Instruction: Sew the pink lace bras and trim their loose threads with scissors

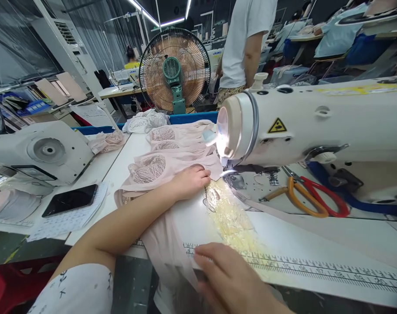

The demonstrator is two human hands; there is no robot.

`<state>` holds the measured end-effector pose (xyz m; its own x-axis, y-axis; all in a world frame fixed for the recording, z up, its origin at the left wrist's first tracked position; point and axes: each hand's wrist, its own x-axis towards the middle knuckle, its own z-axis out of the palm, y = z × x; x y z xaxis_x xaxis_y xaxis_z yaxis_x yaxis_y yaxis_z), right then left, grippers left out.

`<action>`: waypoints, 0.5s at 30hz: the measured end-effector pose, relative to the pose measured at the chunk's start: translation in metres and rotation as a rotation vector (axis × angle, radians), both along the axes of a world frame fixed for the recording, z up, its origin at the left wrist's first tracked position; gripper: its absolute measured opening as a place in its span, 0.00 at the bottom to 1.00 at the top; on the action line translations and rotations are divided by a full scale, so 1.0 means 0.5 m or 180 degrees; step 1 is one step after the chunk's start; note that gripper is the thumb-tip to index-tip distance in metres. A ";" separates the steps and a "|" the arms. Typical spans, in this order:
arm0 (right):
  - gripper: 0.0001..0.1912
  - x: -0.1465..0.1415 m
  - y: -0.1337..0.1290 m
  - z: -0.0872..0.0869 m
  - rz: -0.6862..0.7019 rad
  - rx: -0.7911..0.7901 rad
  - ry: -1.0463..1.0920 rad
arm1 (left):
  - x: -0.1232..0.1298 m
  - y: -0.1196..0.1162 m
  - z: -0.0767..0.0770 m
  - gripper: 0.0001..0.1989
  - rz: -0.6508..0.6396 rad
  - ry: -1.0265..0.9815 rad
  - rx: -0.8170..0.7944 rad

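My left hand [192,180] rests on the pale pink lace-cupped garment [175,159], its fingers curled over the cloth just left of the needle area of the sewing machine [240,131]. The cloth edge runs under the lit presser foot [225,168]. Near the table's front edge, my right hand [232,279] is raised with its fingers apart, beside a length of pale fabric [164,248] hanging over the edge. Nothing shows in its fingers. Yellowish clear tape [232,213] covers the tabletop between my hands and the machine bed.
Orange-handled scissors [303,198] and red-handled scissors [330,198] lie on the machine bed. A phone [70,200] sits on papers at left, near another machine [44,152]. A large fan [175,72] and a standing person [246,48] are beyond the table. A printed ruler [316,270] lines the front edge.
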<state>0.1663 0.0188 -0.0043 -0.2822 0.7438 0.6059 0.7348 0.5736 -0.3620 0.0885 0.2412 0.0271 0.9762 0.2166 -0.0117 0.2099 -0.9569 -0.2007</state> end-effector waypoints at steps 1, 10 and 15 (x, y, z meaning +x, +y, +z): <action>0.14 -0.033 -0.001 -0.008 0.0085 0.0027 0.0080 | -0.007 -0.010 0.003 0.17 0.0059 -0.0004 0.0081; 0.07 -0.158 0.033 -0.043 -0.0771 -0.0108 -0.0491 | -0.238 -0.111 0.042 0.21 0.1408 -0.0139 0.1094; 0.17 -0.160 0.044 -0.038 -0.0831 -0.0252 -0.0504 | -0.356 -0.094 0.074 0.20 0.2064 -0.0512 0.0901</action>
